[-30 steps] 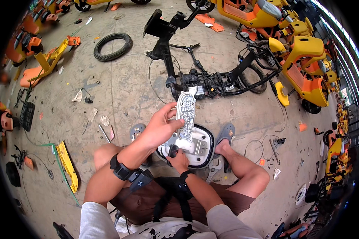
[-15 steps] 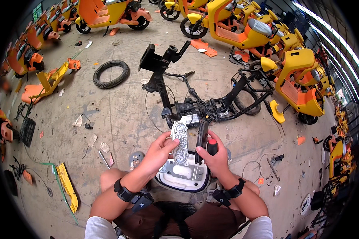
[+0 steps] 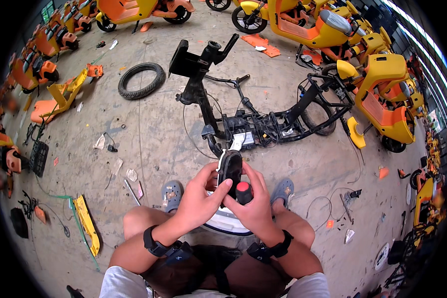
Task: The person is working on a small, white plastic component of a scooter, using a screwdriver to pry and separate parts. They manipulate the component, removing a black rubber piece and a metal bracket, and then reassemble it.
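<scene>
In front of my lap both hands grip a long oval lamp-like part, made of a black shell and a pale oval plate, whose white edge shows along the left side. My left hand is closed on its left side, thumb across the black face. On the other side, my right hand presses the shell with its fingers and also keeps hold of a red-and-black handle, like a screwdriver's; its shaft is hidden. Below the hands lies a white rounded panel with a dark rim, partly covered.
A stripped black scooter frame lies ahead, with wires about it. A loose tire is farther left. Yellow and orange scooters line the back and right. Body panels, including a yellow strip, and scraps lie on the concrete floor.
The pale plate and the black shell, held apart before, are now together between my hands. The plate's ribbed face has turned out of sight. The hands have drawn closer to each other.
</scene>
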`<state>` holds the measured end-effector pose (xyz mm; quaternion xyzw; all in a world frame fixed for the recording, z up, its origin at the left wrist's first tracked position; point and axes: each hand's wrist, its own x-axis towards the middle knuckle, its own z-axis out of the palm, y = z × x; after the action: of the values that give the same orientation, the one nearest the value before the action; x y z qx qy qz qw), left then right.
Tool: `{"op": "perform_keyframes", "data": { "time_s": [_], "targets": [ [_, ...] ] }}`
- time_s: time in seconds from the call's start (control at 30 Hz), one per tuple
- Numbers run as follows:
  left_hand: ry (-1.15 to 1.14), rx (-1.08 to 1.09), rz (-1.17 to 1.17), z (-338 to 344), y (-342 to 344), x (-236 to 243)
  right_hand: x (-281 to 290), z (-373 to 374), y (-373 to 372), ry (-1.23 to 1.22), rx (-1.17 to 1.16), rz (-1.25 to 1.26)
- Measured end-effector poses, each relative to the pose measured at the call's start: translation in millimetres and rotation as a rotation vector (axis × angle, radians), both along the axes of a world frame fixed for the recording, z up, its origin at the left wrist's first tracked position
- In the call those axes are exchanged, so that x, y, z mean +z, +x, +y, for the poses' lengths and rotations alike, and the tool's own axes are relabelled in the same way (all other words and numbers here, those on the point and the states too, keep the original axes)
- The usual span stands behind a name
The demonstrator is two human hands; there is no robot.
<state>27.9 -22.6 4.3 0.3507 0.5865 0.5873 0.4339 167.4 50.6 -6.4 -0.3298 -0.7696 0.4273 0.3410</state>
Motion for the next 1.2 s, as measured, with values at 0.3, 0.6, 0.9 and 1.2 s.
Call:
{"op": "perform_keyframes", "data": {
  "time_s": [0.3,0.6,0.9,1.2],
  "targets": [
    [0.02,-0.023,-0.103,-0.5,-8.0,3.3,12.1,18.6,11.0,-0.795,0.087,0.154],
    [0.021,-0.048,-0.164,1.1,-14.5,1.3,16.1,25.7,15.8,-0.759,0.128,0.107],
    [-0.136,-0.115,-0.283,-1.4,-26.1,10.9,7.9,33.1,12.7,-0.812,0.14,0.093],
    [-0.309,-0.294,-0.129,27.8,-36.7,16.4,2.8,38.6,19.2,-0.809,0.136,0.103]
  ]
}}
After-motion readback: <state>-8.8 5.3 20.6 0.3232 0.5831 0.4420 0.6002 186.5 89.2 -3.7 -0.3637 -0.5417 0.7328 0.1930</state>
